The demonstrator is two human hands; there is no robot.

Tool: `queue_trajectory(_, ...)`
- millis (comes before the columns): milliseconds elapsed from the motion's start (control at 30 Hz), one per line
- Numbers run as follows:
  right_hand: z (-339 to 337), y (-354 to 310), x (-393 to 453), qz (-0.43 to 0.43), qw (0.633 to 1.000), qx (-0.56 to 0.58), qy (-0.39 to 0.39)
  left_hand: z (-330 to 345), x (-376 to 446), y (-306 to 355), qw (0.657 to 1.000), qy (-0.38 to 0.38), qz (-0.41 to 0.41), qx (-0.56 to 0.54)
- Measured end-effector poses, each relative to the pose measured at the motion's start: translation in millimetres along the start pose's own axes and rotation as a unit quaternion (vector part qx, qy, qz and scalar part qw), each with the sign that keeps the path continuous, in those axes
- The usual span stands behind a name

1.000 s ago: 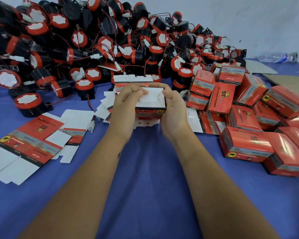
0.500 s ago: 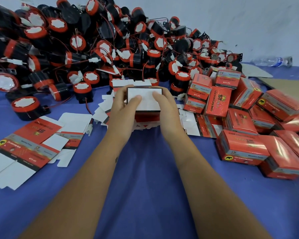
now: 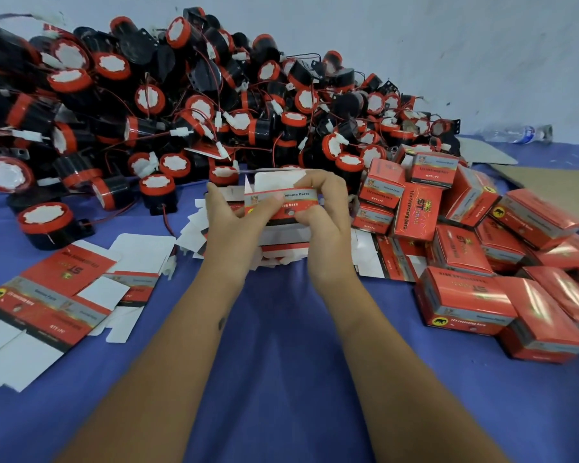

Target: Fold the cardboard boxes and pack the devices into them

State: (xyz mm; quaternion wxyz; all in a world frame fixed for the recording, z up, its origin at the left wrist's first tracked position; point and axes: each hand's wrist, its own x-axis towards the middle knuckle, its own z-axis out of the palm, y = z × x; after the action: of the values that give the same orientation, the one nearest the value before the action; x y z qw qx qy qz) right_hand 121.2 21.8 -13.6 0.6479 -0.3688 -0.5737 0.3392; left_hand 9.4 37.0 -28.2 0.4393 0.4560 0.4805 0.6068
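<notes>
A small red cardboard box (image 3: 283, 195) with a grey band and white inner flaps is held up above the blue table, its printed side turned toward me. My left hand (image 3: 231, 222) grips its left end, thumb across the front. My right hand (image 3: 325, 208) grips the right end, fingers curled over the top edge. Under the hands lies a stack of flat box blanks (image 3: 281, 242). A big heap of black-and-red devices (image 3: 181, 105) with white faces and red wires fills the back left.
Unfolded box blanks (image 3: 47, 295) lie flat at the left. Several closed red boxes (image 3: 465, 295) are piled at the right. A plastic bottle (image 3: 515, 133) and a brown cardboard sheet (image 3: 555, 178) lie at the back right. A white wall rises behind.
The box has been turned from its white underside to its printed red side, and lifted slightly. Both hands shifted their grip around it.
</notes>
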Motion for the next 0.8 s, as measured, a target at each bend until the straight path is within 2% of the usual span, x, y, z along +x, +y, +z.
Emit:
queue_trajectory(67, 3, 3, -1, -0.017, 1.000, -0.010, 0.006, -3, 2, -2, 0.999, -0.027, -0.024, -0.032)
queue_trajectory(167, 0, 12, 1, -0.020, 0.997, -0.068, -0.014, -5, 2, -4, 0.998, -0.049, -0.020, 0.041)
queue_trajectory(233, -5, 20, 5, -0.021, 0.993, -0.113, -0.021, -3, 2, -8, 0.996, -0.018, 0.027, 0.086)
queue_trajectory(367, -9, 32, 29, 0.024, 0.981, -0.188, 0.043, -4, 10, -13, 0.984, 0.059, 0.066, 0.152)
queue_trajectory(467, -8, 41, 59, 0.048, 0.962, -0.267, 0.035, -3, 13, -18, 0.973, 0.077, 0.088, 0.199)
queue_trajectory(633, -8, 57, 110, 0.063, 0.937, -0.341, 0.040, -2, 16, -25, 0.971, 0.081, 0.097, 0.204)
queue_trajectory(800, -27, 72, 145, 0.176, 0.923, -0.329, 0.094, -3, 22, -26, 0.973, 0.084, 0.076, 0.200)
